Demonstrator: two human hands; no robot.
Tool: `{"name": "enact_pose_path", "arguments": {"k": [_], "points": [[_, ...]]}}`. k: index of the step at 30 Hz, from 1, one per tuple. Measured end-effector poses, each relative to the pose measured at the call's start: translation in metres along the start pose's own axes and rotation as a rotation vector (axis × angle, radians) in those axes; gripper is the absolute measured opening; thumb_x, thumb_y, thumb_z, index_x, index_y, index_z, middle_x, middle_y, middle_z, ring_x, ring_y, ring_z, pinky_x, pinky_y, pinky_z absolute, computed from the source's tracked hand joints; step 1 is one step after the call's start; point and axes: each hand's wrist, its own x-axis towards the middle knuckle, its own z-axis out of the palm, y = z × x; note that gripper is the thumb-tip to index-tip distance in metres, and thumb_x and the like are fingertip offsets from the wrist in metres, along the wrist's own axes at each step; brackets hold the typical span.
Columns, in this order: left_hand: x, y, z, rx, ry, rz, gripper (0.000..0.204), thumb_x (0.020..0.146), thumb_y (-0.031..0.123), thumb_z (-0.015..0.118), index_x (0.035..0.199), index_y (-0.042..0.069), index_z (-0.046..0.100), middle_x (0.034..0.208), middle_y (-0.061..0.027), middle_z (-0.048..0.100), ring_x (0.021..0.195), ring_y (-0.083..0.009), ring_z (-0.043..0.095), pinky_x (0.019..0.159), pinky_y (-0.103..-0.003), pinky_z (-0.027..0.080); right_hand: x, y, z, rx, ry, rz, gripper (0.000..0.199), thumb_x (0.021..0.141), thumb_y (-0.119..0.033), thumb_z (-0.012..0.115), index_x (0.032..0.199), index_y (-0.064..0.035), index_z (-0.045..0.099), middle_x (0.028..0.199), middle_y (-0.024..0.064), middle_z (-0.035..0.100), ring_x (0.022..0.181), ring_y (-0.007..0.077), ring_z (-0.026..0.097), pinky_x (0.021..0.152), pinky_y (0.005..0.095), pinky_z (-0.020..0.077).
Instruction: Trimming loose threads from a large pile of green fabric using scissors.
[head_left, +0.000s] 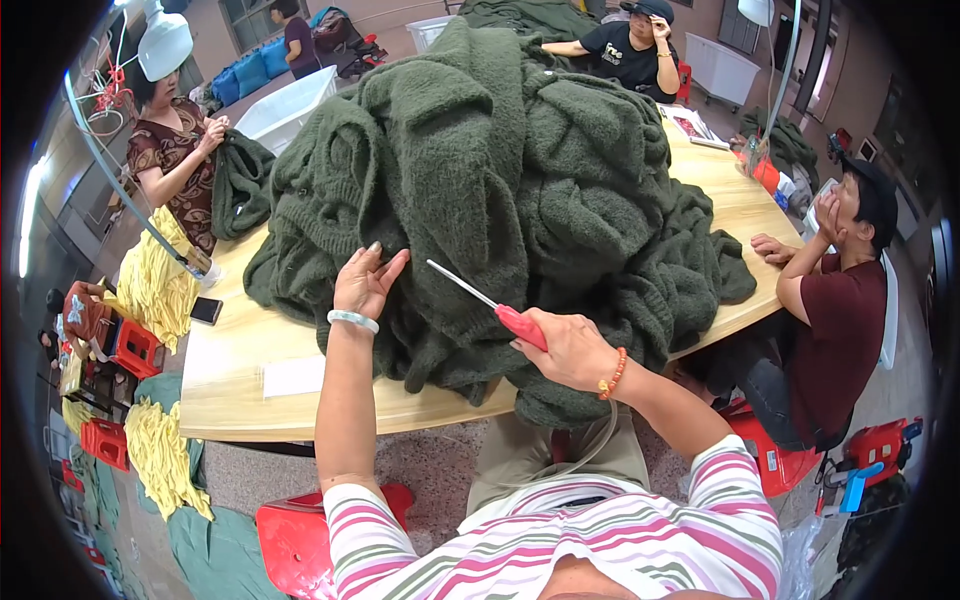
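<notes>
A large heap of dark green fuzzy knitted garments (455, 190) covers the middle of the table in front of me. My left hand (368, 285) rests against the near left side of the heap, palm turned up and fingers apart, with nothing visible in it. In my right hand (572, 350) is a red-handled tool (520, 326) with a long thin metal shaft, closed around its handle. The shaft points up and left, over the knit. Part of a garment hangs over the table's front edge below my right hand.
The pale wooden table (230, 385) bears a white paper (293, 378) and a dark phone (206, 310) at left. A person (845, 290) sits at right; others are at far left and back. A red stool (300, 540) stands below the table; yellow garments (165, 460) lie at left.
</notes>
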Motion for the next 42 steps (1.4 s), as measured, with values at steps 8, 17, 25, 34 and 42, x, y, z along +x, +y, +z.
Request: {"name": "enact_pose_path", "arguments": {"k": [8, 17, 25, 34, 42], "points": [[-0.005, -0.009, -0.013, 0.122, -0.132, 0.063, 0.003, 0.088, 0.005, 0.057, 0.087, 0.002, 0.058, 0.086, -0.0078, 0.064, 0.081, -0.0195, 0.064, 0.083, -0.039, 0.054, 0.025, -0.008, 0.02, -0.098, -0.083, 0.026, 0.024, 0.085, -0.026, 0.057, 0.091, -0.0031, 0.052, 0.075, 0.0197, 0.063, 0.074, 0.0379, 0.062, 0.068, 0.046, 0.0467], [-0.007, -0.005, -0.029, 0.208, -0.097, 0.137, 0.006, 0.088, 0.005, 0.058, 0.085, 0.0, 0.059, 0.085, -0.0082, 0.064, 0.081, -0.0204, 0.064, 0.083, -0.038, 0.055, 0.027, -0.015, 0.023, -0.123, -0.065, -0.002, 0.022, 0.085, -0.024, 0.057, 0.09, -0.0033, 0.052, 0.072, 0.0188, 0.063, 0.073, 0.0375, 0.062, 0.067, 0.0469, 0.0465], [-0.02, -0.005, -0.014, 0.225, -0.007, 0.027, 0.009, 0.09, 0.013, 0.058, 0.088, 0.004, 0.057, 0.079, -0.0031, 0.06, 0.07, -0.0218, 0.066, 0.058, -0.028, 0.057, 0.025, -0.009, 0.026, -0.025, -0.041, -0.022, 0.025, 0.085, -0.025, 0.058, 0.096, -0.0039, 0.052, 0.076, 0.0186, 0.063, 0.076, 0.0372, 0.062, 0.069, 0.0461, 0.0474], [-0.017, -0.032, -0.027, 0.461, 0.021, -0.012, 0.012, 0.086, 0.008, 0.06, 0.096, 0.008, 0.055, 0.077, 0.0009, 0.056, 0.056, -0.0122, 0.055, 0.04, -0.019, 0.04, 0.01, 0.008, 0.023, 0.036, 0.034, -0.045, 0.025, 0.084, -0.023, 0.061, 0.099, -0.0045, 0.052, 0.072, 0.0176, 0.059, 0.069, 0.0385, 0.059, 0.062, 0.045, 0.0459], [-0.043, -0.025, -0.003, 0.114, -0.006, 0.097, 0.012, 0.089, 0.006, 0.056, 0.097, -0.003, 0.056, 0.091, -0.0114, 0.064, 0.084, -0.0278, 0.067, 0.069, -0.03, 0.057, -0.001, 0.007, 0.016, 0.006, -0.03, -0.015, 0.024, 0.085, -0.025, 0.058, 0.093, -0.003, 0.051, 0.074, 0.0194, 0.061, 0.073, 0.0384, 0.061, 0.067, 0.0464, 0.0465]]}}
